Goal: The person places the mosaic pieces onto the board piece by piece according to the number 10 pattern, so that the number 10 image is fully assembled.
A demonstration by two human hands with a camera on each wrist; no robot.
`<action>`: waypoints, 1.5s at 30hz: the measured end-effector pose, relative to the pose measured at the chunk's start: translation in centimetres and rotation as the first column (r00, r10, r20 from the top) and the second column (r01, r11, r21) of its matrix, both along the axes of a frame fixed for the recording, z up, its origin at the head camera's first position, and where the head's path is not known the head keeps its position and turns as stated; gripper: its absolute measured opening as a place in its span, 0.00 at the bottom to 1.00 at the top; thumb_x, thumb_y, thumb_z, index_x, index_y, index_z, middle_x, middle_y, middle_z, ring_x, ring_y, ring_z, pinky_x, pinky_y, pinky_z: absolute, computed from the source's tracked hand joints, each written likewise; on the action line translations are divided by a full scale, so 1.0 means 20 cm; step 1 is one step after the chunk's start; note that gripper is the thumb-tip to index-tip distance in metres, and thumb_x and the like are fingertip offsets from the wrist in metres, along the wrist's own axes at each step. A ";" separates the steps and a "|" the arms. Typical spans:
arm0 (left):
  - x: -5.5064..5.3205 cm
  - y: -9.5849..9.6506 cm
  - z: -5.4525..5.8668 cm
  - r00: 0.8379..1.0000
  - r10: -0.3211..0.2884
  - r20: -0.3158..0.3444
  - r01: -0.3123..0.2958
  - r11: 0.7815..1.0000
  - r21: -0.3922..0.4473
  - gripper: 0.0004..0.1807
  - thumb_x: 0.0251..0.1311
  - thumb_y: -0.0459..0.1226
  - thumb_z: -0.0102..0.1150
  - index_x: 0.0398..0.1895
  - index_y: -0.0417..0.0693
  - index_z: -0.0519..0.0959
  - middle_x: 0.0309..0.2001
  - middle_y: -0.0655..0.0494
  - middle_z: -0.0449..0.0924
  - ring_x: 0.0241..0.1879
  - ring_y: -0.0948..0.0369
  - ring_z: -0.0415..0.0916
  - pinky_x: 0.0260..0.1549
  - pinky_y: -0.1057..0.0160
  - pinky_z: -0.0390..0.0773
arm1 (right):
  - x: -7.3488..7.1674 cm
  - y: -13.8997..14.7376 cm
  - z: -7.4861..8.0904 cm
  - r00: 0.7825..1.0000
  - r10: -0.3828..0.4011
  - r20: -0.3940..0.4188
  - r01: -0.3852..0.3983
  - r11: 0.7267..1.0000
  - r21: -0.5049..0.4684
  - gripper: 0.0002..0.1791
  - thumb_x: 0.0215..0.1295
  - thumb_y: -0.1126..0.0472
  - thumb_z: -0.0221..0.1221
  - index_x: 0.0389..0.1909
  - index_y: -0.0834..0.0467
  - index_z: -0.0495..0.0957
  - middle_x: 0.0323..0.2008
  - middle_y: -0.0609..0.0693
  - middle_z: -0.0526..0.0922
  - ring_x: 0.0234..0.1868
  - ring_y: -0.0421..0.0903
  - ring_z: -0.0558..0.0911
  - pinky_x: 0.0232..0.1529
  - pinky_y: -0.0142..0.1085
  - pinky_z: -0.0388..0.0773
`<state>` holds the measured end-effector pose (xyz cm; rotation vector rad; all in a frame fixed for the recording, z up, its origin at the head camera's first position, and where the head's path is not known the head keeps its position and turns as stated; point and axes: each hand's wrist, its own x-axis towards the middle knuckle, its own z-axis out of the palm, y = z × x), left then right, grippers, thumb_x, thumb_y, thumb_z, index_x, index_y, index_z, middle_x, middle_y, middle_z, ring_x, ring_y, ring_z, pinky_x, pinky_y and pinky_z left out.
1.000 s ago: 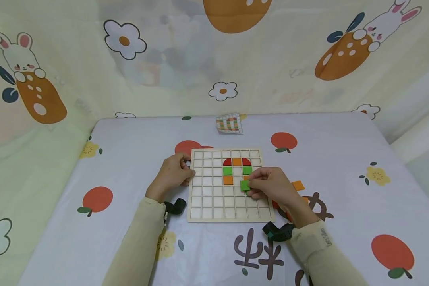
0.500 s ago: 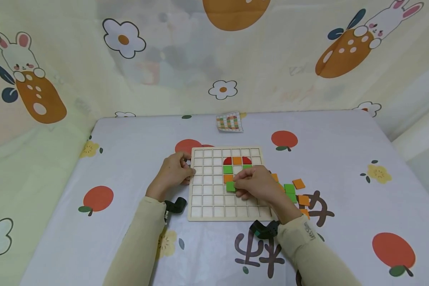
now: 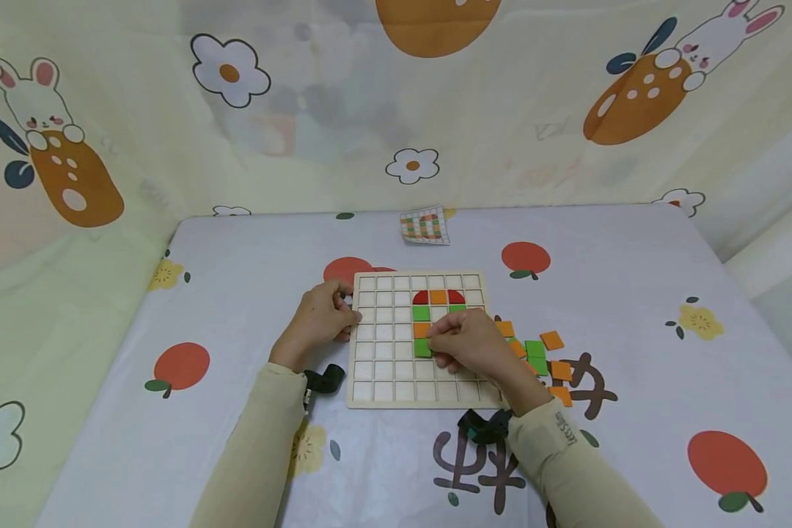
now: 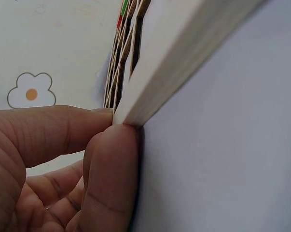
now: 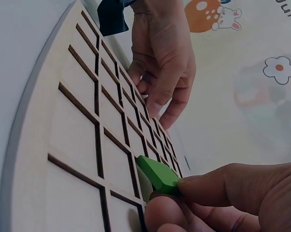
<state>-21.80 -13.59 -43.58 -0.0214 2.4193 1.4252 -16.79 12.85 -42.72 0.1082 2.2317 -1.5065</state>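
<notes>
A wooden grid board (image 3: 383, 372) with square cells lies on the table. My right hand (image 3: 471, 341) pinches a green square tile (image 3: 422, 347) between thumb and fingers, over the cell below an orange tile (image 3: 421, 330). In the right wrist view that green tile (image 5: 158, 174) is tilted, one edge down at the grid. My left hand (image 3: 317, 320) grips the board's left edge; the left wrist view shows thumb and finger (image 4: 111, 174) at the rim. Red, orange and green tiles fill several cells in the upper part. My right hand hides some cells.
Loose orange tiles (image 3: 551, 339) and green tiles (image 3: 535, 348) lie right of the board, beside and partly behind my right forearm. A small printed pattern card (image 3: 424, 225) lies beyond the board. A patterned curtain (image 3: 317, 132) rises behind the table.
My right hand has carried the green tile left across the board, from the right column to below the left orange tile, then lowered it slightly. The left hand has stayed at the edge.
</notes>
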 end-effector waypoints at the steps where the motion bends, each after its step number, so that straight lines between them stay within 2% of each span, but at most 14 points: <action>1: 0.00 0.00 0.00 1.000 0.000 0.000 0.000 1.000 0.000 0.23 0.64 0.30 0.68 0.61 0.39 0.74 0.36 0.47 0.76 0.24 0.60 0.81 0.28 0.63 0.86 | 0.00 0.00 0.00 1.000 -0.001 -0.002 0.001 1.000 0.006 0.06 0.69 0.64 0.66 0.41 0.64 0.84 0.27 0.55 0.85 0.23 0.45 0.82 0.26 0.32 0.83; 16: 0.00 0.00 -0.01 1.000 0.010 0.006 -0.010 1.000 0.006 0.22 0.64 0.31 0.68 0.60 0.40 0.74 0.36 0.47 0.77 0.25 0.59 0.81 0.29 0.63 0.87 | 0.02 0.00 0.02 1.000 0.002 -0.026 -0.003 0.999 -0.032 0.06 0.69 0.66 0.65 0.41 0.65 0.83 0.28 0.56 0.83 0.23 0.46 0.81 0.25 0.32 0.82; 21: 0.00 0.01 -0.02 1.000 0.015 0.015 -0.015 1.000 0.005 0.22 0.65 0.31 0.68 0.60 0.41 0.74 0.36 0.47 0.76 0.26 0.59 0.81 0.28 0.63 0.87 | 0.01 0.09 0.03 0.998 -0.031 -0.047 0.029 0.998 -0.048 0.10 0.70 0.64 0.65 0.46 0.67 0.83 0.30 0.57 0.84 0.24 0.46 0.82 0.25 0.33 0.82; 24: 0.00 0.01 -0.01 1.000 0.019 0.014 -0.019 1.000 0.010 0.22 0.64 0.31 0.68 0.60 0.42 0.74 0.36 0.47 0.76 0.26 0.59 0.81 0.29 0.63 0.87 | -0.01 0.20 0.07 0.995 -0.070 -0.077 0.072 0.997 0.019 0.12 0.70 0.62 0.65 0.48 0.66 0.83 0.32 0.58 0.84 0.26 0.47 0.81 0.24 0.33 0.81; 27: 0.01 0.01 0.00 1.000 0.021 0.015 -0.021 1.000 0.012 0.23 0.64 0.31 0.68 0.61 0.42 0.74 0.36 0.47 0.76 0.25 0.59 0.81 0.29 0.63 0.87 | -0.02 0.30 0.11 0.992 -0.085 -0.096 0.098 0.986 0.133 0.13 0.72 0.59 0.64 0.49 0.64 0.83 0.33 0.58 0.84 0.27 0.49 0.80 0.25 0.34 0.79; 31: 0.01 0.00 0.01 1.000 0.017 0.015 -0.017 1.000 0.014 0.23 0.64 0.31 0.68 0.61 0.41 0.74 0.36 0.47 0.76 0.26 0.59 0.81 0.29 0.63 0.87 | -0.02 0.40 0.14 0.990 -0.093 -0.104 0.118 0.954 0.275 0.15 0.73 0.55 0.63 0.50 0.63 0.83 0.35 0.57 0.85 0.31 0.50 0.81 0.29 0.36 0.80; 34: 0.01 0.01 0.01 1.000 0.017 0.010 -0.017 1.000 0.013 0.23 0.64 0.30 0.68 0.61 0.41 0.74 0.35 0.47 0.76 0.25 0.59 0.81 0.29 0.63 0.86 | -0.02 0.45 0.13 0.990 -0.099 -0.099 0.127 0.933 0.337 0.15 0.73 0.55 0.62 0.50 0.63 0.83 0.37 0.56 0.86 0.32 0.49 0.81 0.31 0.36 0.80; 38: 0.01 0.01 0.01 1.000 0.016 0.002 -0.016 1.000 0.005 0.22 0.64 0.31 0.68 0.60 0.40 0.74 0.34 0.47 0.77 0.24 0.59 0.81 0.28 0.63 0.86 | -0.02 0.48 0.10 0.991 -0.087 -0.099 0.118 0.914 0.389 0.14 0.73 0.58 0.62 0.49 0.64 0.85 0.37 0.57 0.86 0.32 0.49 0.81 0.33 0.35 0.80; 45: 0.00 0.01 0.00 1.000 0.017 0.007 -0.017 1.000 -0.003 0.23 0.64 0.31 0.68 0.60 0.41 0.74 0.34 0.47 0.77 0.25 0.59 0.81 0.28 0.64 0.85 | -0.03 0.47 0.08 0.992 -0.094 -0.086 0.120 0.913 0.391 0.15 0.72 0.57 0.64 0.49 0.64 0.85 0.40 0.57 0.86 0.34 0.48 0.81 0.33 0.34 0.81</action>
